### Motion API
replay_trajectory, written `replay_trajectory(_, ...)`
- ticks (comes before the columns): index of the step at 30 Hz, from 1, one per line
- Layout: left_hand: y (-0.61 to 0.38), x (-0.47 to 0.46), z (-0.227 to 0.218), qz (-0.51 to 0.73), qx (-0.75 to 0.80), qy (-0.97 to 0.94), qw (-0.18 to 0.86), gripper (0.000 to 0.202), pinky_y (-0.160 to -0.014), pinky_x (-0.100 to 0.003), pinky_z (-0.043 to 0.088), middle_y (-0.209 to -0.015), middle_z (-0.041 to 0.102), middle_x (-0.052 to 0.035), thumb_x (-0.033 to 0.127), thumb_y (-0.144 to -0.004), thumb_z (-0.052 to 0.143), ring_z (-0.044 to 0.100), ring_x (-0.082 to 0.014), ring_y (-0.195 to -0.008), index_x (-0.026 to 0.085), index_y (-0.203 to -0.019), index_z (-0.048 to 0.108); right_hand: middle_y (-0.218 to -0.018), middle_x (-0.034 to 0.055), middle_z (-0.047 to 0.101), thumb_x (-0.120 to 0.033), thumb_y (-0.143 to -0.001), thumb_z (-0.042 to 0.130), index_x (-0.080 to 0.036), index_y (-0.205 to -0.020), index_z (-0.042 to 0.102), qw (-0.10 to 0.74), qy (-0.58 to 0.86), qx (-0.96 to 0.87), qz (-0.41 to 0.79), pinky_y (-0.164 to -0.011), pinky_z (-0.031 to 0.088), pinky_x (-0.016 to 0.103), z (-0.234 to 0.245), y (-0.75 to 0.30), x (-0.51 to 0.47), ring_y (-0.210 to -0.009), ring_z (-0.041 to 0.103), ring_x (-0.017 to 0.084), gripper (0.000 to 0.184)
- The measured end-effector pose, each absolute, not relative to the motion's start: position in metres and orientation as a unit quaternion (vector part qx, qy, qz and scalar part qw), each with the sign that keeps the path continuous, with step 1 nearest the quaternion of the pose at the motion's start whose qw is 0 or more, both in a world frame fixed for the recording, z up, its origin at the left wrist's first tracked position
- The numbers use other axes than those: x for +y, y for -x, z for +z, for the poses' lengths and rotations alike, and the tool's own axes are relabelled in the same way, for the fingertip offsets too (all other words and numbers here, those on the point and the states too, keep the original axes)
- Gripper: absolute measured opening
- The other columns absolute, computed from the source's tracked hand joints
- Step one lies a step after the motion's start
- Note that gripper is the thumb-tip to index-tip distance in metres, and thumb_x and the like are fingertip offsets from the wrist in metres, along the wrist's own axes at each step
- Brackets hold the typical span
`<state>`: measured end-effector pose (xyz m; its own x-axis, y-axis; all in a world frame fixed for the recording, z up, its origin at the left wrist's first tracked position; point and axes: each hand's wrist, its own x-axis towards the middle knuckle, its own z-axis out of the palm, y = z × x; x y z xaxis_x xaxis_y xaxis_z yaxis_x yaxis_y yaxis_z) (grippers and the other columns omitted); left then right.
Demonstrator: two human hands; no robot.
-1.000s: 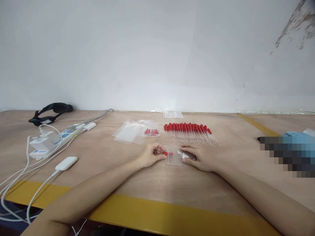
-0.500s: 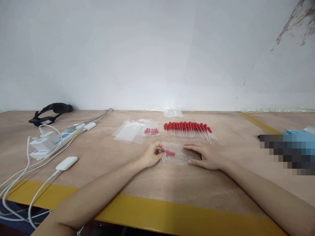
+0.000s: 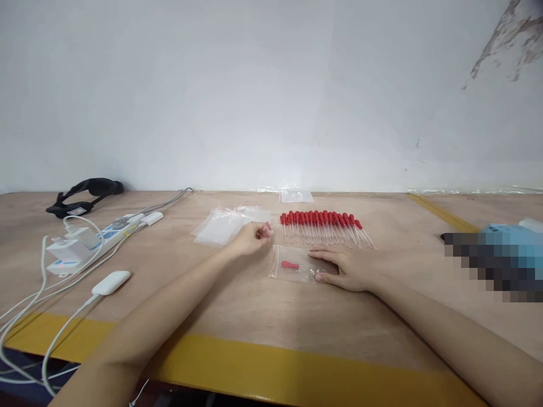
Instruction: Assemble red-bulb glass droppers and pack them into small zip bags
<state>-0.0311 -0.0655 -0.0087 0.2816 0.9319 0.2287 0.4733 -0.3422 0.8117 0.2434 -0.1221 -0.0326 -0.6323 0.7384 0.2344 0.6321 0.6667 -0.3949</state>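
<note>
A clear zip bag [image 3: 303, 275] lies flat on the table, with one dropper [image 3: 290, 264] inside, its red bulb at the bag's left end. My right hand [image 3: 345, 270] rests on the bag's right end, fingers spread and lying flat. Farther left, my left hand [image 3: 251, 238] is over the small clear packet of red pieces, its fingers curled together. Some red pieces [image 3: 267, 226] show at the fingertips; the hand covers most of the packet, and what it grips is hidden. Beyond the bag lies a row of several droppers [image 3: 324, 219], red bulbs away from me.
Flat clear bags [image 3: 214, 227] lie overlapping behind my left hand. Another bag [image 3: 296, 196] is by the wall. At left are a power strip [image 3: 104, 240] with cables, a white device [image 3: 111, 282] and a black strap-like item [image 3: 85, 198]. A blue item [image 3: 507, 234] lies at right.
My left hand has let go of the zip bag's left end and moved left and away to the small packet of red pieces. My right hand stays on the bag.
</note>
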Motion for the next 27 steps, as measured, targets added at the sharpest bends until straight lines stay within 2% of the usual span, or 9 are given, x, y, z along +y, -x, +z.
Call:
replay_trajectory(5,0.006,-0.015,-0.001,0.399,0.523,-0.696,0.287,0.013,-0.063,-0.024,0.039,-0.07,0.063,-0.0036,0.02,-0.059,0.067,0.055,-0.0156,-0.065,0.015,-0.069,0.062,-0.131,0.0075,0.041,-0.056,-0.077,0.046,-0.022,-0.126,0.044,0.184,0.371,-0.897,0.153,-0.098,0.032,0.044,-0.035,-0.242,-0.119,-0.121,0.036,0.025,0.06)
replay_trajectory(9,-0.016,0.011,-0.004,0.41,0.541,-0.667,0.307,0.018,-0.063,-0.024,0.039,-0.073,0.064,-0.0053,0.029,-0.067,0.063,0.056,-0.0165,-0.069,0.013,-0.076,0.062,-0.131,0.0073,0.041,-0.056,-0.076,0.047,-0.024,-0.126,0.044,0.186,0.369,-0.897,0.153,-0.098,0.032,0.044,-0.038,-0.243,-0.117,-0.12,0.038,0.025,0.06)
replay_trajectory(14,-0.027,0.021,-0.009,0.415,0.56,-0.63,0.342,0.022,-0.05,-0.024,0.036,-0.061,0.062,-0.003,0.035,-0.065,0.065,0.053,-0.0152,-0.055,0.015,-0.073,0.062,-0.131,0.0068,0.042,-0.055,-0.077,0.046,-0.024,-0.126,0.044,0.184,0.362,-0.901,0.151,-0.098,0.032,0.044,-0.037,-0.243,-0.118,-0.12,0.037,0.025,0.058)
replay_trajectory(18,-0.025,0.022,-0.005,0.436,0.55,-0.608,0.371,0.022,-0.047,-0.023,0.036,-0.056,0.059,-0.0021,0.032,-0.062,0.068,0.051,-0.0122,-0.048,0.014,-0.071,0.059,-0.131,0.0079,0.042,-0.056,-0.077,0.046,-0.022,-0.126,0.045,0.187,0.364,-0.9,0.147,-0.099,0.032,0.042,-0.036,-0.242,-0.119,-0.12,0.037,0.024,0.059)
replay_trajectory(24,0.016,-0.01,0.014,0.506,0.493,-0.574,0.415,0.022,-0.059,-0.023,0.045,-0.065,0.059,-0.0011,0.025,-0.068,0.065,0.057,-0.009,-0.056,0.014,-0.083,0.052,-0.13,0.0069,0.042,-0.056,-0.077,0.047,-0.023,-0.125,0.045,0.196,0.359,-0.9,0.152,-0.098,0.033,0.043,-0.038,-0.243,-0.117,-0.119,0.038,0.024,0.058)
replay_trajectory(27,0.047,-0.044,0.012,0.577,0.451,-0.544,0.41,0.03,-0.065,-0.026,0.048,-0.072,0.059,-0.0007,0.028,-0.067,0.066,0.059,-0.0093,-0.062,0.015,-0.09,0.05,-0.13,0.0063,0.043,-0.056,-0.076,0.047,-0.024,-0.125,0.045,0.194,0.358,-0.901,0.151,-0.098,0.032,0.044,-0.039,-0.243,-0.117,-0.119,0.038,0.025,0.058)
